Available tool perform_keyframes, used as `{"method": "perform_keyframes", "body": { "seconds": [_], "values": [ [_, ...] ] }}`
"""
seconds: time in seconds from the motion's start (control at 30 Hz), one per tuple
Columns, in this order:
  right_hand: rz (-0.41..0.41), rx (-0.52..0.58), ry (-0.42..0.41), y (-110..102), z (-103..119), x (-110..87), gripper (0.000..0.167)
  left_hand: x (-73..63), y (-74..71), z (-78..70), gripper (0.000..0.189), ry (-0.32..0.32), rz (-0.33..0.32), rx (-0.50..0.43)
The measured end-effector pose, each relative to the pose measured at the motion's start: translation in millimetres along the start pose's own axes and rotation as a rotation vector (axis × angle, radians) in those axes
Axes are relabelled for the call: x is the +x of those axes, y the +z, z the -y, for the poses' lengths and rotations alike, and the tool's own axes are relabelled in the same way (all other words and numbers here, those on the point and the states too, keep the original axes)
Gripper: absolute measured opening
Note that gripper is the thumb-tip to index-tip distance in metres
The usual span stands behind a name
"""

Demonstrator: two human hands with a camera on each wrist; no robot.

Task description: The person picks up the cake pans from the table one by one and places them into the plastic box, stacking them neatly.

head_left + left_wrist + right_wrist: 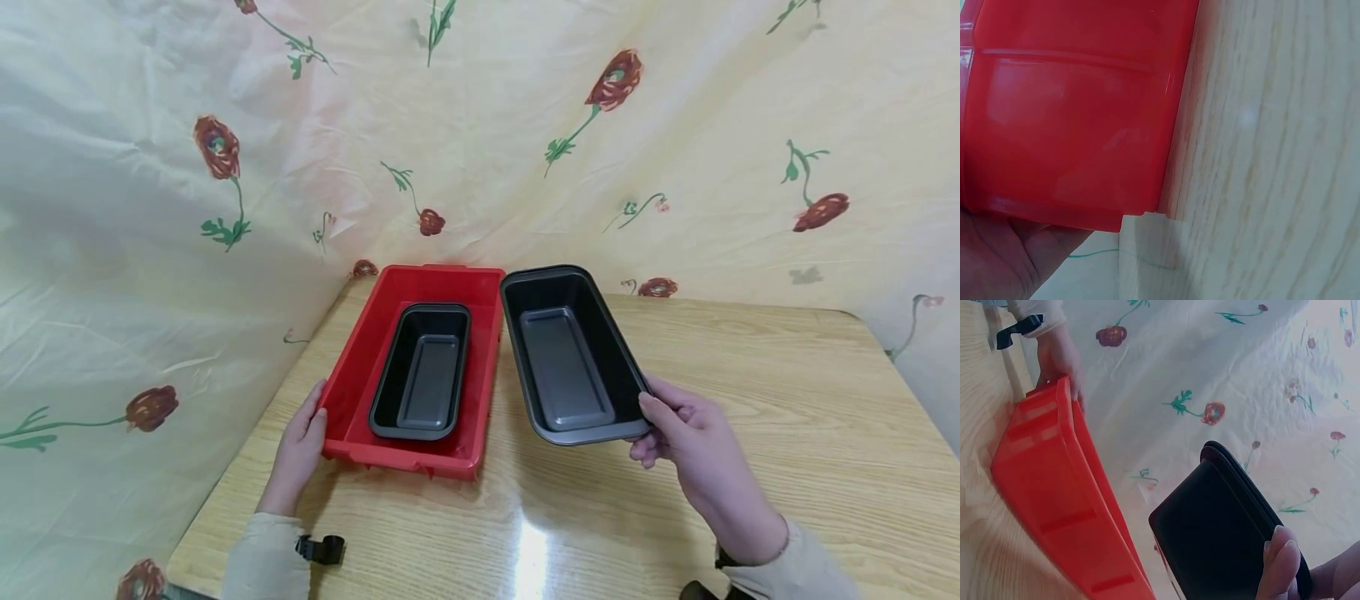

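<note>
In the head view a red plastic tray [356,392] rests on the wooden table, with one black loaf pan [431,387] lying inside it. My left hand [298,446] grips the tray's near left corner, thumb on the rim; the left wrist view shows the hand [997,259] at the tray's wall [1072,125]. To the right of the tray, a second black loaf pan [566,367] is held up, tilted, above the table. My right hand [697,450] pinches its near right corner between thumb and fingers. The right wrist view shows this pan's outer side [1210,531].
The wooden table [787,417] extends to the right of the held pan. A cloth with red flowers [480,125] hangs behind the table and along its left side. Each wrist wears a black strap, the left one's camera mount [322,549] showing beside the sleeve.
</note>
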State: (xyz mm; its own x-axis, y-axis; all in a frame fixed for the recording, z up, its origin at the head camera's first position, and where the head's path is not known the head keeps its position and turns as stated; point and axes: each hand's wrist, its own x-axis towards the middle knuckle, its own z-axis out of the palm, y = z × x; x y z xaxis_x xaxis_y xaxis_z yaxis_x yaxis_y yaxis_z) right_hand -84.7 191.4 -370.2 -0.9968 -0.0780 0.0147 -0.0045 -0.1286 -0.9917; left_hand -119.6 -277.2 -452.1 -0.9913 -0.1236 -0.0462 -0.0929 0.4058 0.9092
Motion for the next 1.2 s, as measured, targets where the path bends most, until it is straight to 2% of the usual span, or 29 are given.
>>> {"method": "perform_keyframes", "body": {
  "seconds": [0.37,0.7,0.93,1.2],
  "values": [
    [0.021,0.000,0.012,22.4,4.5,6.2,0.052,-0.5,-0.5,-0.1,0.052,0.014,-0.004,0.007],
    [0.042,-0.010,0.084,41.4,5.3,8.5,0.050,0.4,0.0,0.1,0.051,0.014,-0.009,0.004],
    [0.075,0.005,0.068,55.0,2.2,13.6,0.048,0.3,-0.6,0.9,0.052,0.003,-0.007,0.005],
    [0.084,0.017,0.097,68.2,-2.1,19.8,0.044,0.0,-0.7,-0.7,0.052,-0.017,-0.004,-0.014]
  ]
}}
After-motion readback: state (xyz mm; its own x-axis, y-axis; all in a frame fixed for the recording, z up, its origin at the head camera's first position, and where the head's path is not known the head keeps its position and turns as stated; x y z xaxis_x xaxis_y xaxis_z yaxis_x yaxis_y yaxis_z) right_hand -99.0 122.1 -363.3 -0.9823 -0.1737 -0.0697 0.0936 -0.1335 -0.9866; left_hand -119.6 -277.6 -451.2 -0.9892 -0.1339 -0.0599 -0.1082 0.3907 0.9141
